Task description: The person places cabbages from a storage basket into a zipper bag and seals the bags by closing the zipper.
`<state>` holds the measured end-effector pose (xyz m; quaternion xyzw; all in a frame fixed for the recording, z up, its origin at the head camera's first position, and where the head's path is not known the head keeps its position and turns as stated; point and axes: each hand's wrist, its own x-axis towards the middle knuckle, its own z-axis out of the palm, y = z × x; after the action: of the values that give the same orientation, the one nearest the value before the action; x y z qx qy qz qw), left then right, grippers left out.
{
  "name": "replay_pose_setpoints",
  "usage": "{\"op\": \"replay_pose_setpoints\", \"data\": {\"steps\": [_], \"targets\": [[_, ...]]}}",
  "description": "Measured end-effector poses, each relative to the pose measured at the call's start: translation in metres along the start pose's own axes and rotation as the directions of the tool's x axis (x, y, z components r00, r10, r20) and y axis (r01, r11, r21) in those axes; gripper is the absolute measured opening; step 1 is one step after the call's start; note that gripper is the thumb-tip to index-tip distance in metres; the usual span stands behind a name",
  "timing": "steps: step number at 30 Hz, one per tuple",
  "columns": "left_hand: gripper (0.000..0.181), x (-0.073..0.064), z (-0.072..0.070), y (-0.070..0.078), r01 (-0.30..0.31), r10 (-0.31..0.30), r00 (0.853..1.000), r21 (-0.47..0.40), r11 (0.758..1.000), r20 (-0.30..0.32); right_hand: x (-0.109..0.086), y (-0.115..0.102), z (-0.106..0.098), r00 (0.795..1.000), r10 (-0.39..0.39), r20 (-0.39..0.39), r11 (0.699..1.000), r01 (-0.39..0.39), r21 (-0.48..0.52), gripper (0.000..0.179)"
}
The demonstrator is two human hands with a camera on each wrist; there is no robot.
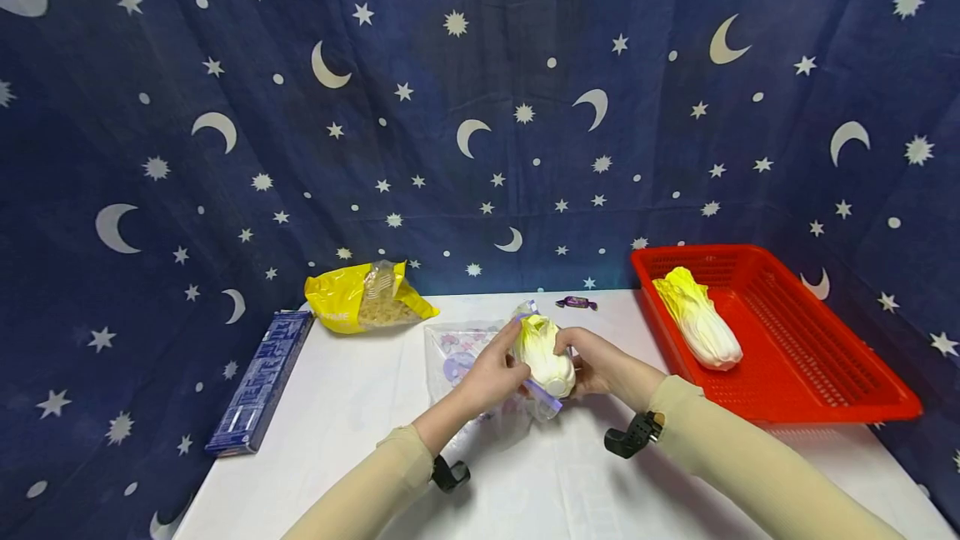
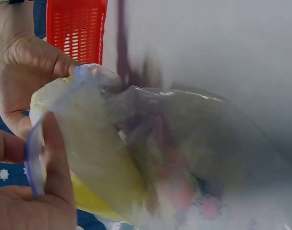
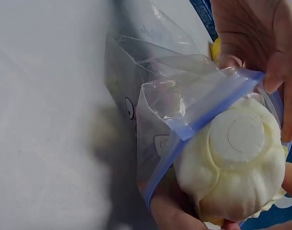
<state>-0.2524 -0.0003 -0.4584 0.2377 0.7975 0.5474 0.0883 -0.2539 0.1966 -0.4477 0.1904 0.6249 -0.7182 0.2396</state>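
A napa cabbage (image 1: 545, 359) is at the mouth of a clear zip bag (image 1: 468, 350) with a purple seal strip and printed pictures. My left hand (image 1: 491, 369) pinches the bag's edge by the strip, as the left wrist view shows with the strip (image 2: 35, 160) between thumb and fingers. My right hand (image 1: 597, 362) grips the cabbage from the right side. Its pale cut base (image 3: 237, 135) faces the right wrist camera, partly inside the opened bag mouth. The lower part of the bag trails over the table on the left.
On the right, a red plastic basket (image 1: 795, 357) holds a second napa cabbage (image 1: 699, 319). Behind the hands lies a purple-wrapped candy (image 1: 577, 302). A yellow food packet (image 1: 367, 298) is at the back left, with a long blue package (image 1: 262, 382) along the table's left edge.
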Motion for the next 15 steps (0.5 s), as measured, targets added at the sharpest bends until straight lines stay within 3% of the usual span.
{"op": "replay_pose_setpoints", "data": {"steps": [5,9,15], "targets": [[0.081,-0.002,-0.005,0.005,0.002,-0.002,1.0,0.163,0.987,-0.002,0.001,0.0,-0.002,1.0,0.015,-0.003,1.0,-0.015,-0.014,0.054],[0.081,-0.006,-0.006,0.008,0.049,-0.051,0.999,0.139,0.989,0.011,0.001,0.002,-0.002,1.0,-0.006,0.01,0.999,0.006,-0.054,0.05],[0.083,-0.008,-0.001,0.011,0.076,-0.075,0.996,0.018,0.997,-0.039,0.0,0.004,0.002,0.997,-0.055,0.052,0.992,0.06,-0.106,0.042]]}}
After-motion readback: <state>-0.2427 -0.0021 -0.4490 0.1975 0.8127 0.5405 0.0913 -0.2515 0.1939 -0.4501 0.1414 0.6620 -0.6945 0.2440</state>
